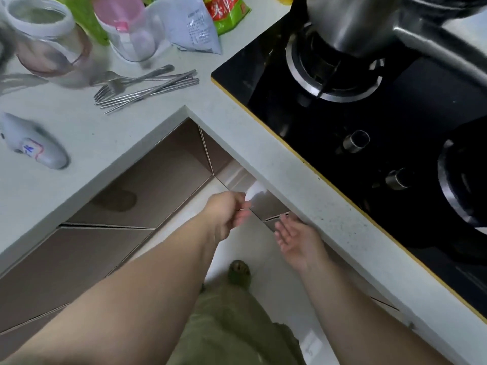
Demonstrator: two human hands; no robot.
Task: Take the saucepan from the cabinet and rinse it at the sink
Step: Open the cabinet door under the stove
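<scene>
Both my hands reach down toward the brown cabinet doors [253,204] under the stove-side counter. My left hand [228,213] has its fingers curled at the edge of a glossy door, touching or nearly touching it. My right hand [296,237] is palm up with fingers spread, just below the counter edge at the gap between two doors. No saucepan from the cabinet is visible and the cabinet inside is hidden. A steel pot [353,19] with a long handle stands on the far burner of the black stove [395,106].
The pale counter [237,127] forms an L around me. On its left part lie forks and chopsticks [145,86], jars [44,35], food packets [195,25] and a small grey bottle [34,146]. Stove knobs [355,140] sit near the edge. White floor and my shoe [238,271] lie below.
</scene>
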